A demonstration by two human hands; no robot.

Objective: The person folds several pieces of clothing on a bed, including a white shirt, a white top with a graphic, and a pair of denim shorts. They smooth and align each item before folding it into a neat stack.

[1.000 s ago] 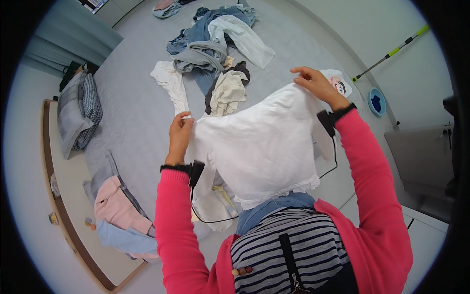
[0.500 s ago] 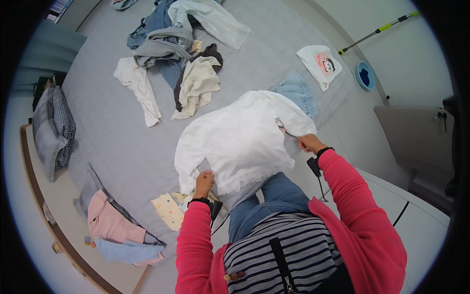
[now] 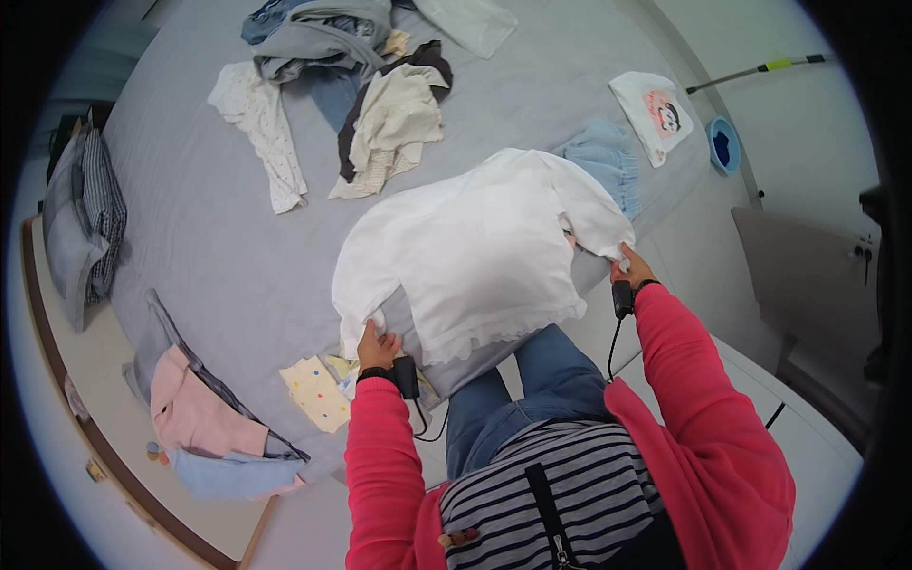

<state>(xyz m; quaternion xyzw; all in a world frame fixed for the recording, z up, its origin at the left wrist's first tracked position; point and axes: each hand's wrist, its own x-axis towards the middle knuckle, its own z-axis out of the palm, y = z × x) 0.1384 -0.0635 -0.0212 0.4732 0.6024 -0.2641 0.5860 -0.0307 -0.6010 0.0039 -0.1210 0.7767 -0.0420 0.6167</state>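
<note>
A white long-sleeved top [image 3: 475,252] with a ruffled hem lies spread over the near edge of the bed, its hem toward me. At its left cuff, my left hand [image 3: 377,348] has thumb and fingers closed on the fabric. My right hand [image 3: 628,268] pinches the other cuff at the bed's right edge. A yellow dotted cloth [image 3: 316,393] lies just left of my left hand. Light blue denim [image 3: 608,157] with a gathered edge shows partly from under the top's right sleeve.
A heap of clothes, including grey trousers [image 3: 328,38] and a cream garment [image 3: 399,119], lies farther back on the grey bed sheet [image 3: 190,218]. Folded at right is a printed white shirt [image 3: 651,114]. Pink clothing [image 3: 195,404] lies left. A blue basin [image 3: 724,147] stands beyond the bed.
Both hands have shifted outward onto the cuffs and the sleeves are spread wider. The view has moved, so the bed's things sit higher in the picture.
</note>
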